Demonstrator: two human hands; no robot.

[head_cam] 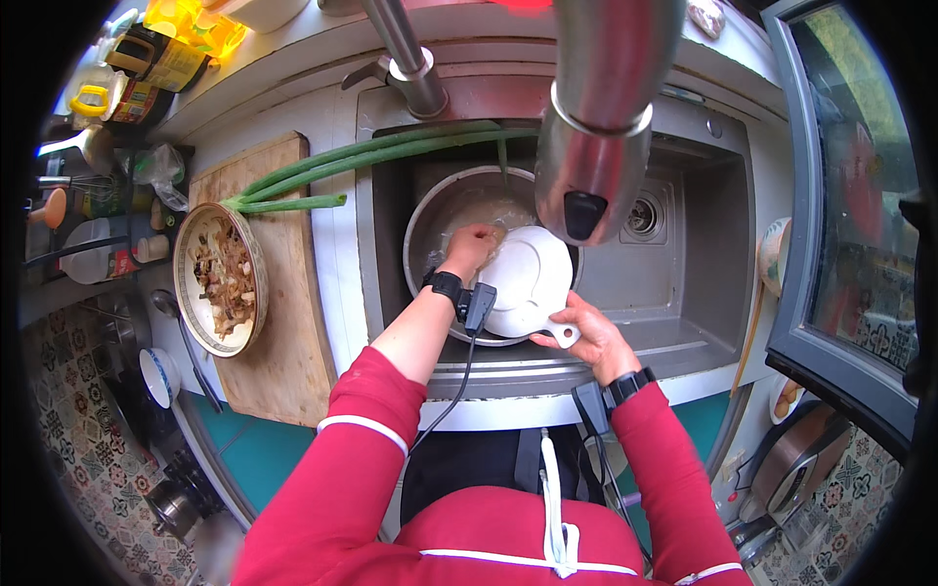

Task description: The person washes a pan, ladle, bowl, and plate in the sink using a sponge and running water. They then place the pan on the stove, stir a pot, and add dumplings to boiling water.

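My right hand (592, 338) grips the short, holed handle of a white plate (529, 275). The plate is tilted over a round metal basin (420, 212) of water in the left bowl of the sink. My left hand (471, 247) is at the plate's upper left edge, fingers curled around a small tan pad (500, 234), mostly hidden; its material is unclear. Below that hand, the water shows ripples and some froth. Each wrist wears a black band with a small cabled device.
A large metal faucet (597, 168) hangs over the sink's middle. Long scallions (381, 155) stretch from a wooden cutting board (282, 329) across the left bowl. A patterned bowl of chopped food (256, 278) sits on the board. An open window sash (788, 220) juts in at right.
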